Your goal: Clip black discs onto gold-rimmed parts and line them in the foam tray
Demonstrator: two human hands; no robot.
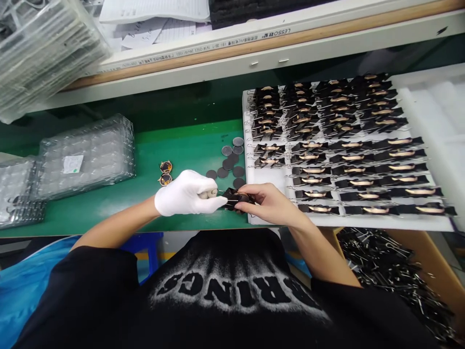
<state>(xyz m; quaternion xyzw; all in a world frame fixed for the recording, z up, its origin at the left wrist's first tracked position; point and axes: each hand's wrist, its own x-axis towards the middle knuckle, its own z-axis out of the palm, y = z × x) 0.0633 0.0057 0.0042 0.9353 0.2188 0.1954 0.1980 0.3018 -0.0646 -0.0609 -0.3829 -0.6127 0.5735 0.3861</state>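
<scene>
Black clip (234,197) | left fingers (207,185) and right fingers (256,189) gripping it | partly covered, details unclear

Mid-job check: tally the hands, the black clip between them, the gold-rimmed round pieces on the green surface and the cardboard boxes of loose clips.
Gloved left hand: 1
Bare right hand: 1
Black clip between them: 1
Gold-rimmed round pieces: 2
Cardboard box of loose clips: 1
Total: 6
</scene>
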